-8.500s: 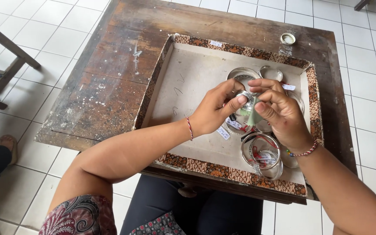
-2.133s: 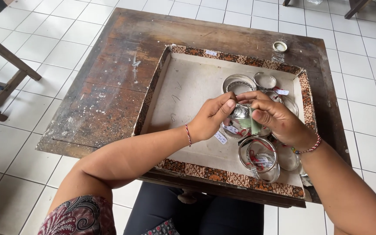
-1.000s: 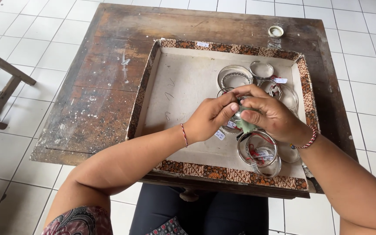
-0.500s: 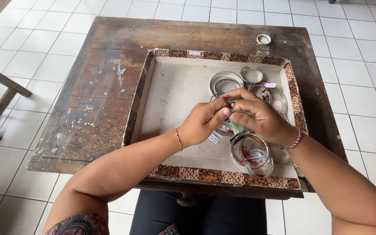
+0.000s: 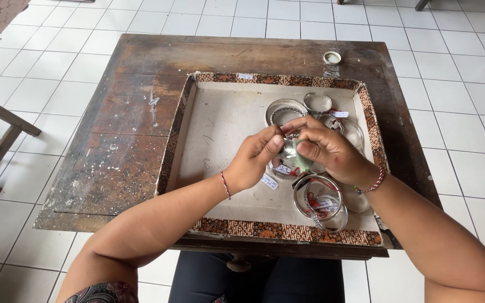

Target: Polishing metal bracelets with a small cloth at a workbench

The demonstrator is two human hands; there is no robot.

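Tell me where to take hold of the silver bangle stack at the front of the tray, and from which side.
Grip the silver bangle stack across its outer rim, coming straight down from above: the rings lie flat on the tray, open side up. The near side looks free; both hands, left hand and right hand, work just behind it.

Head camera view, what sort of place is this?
Probably a small jewellery workbench on a tiled floor: a worn wooden table, a shallow tray of silver bangles with tags, and both hands working on a small piece.
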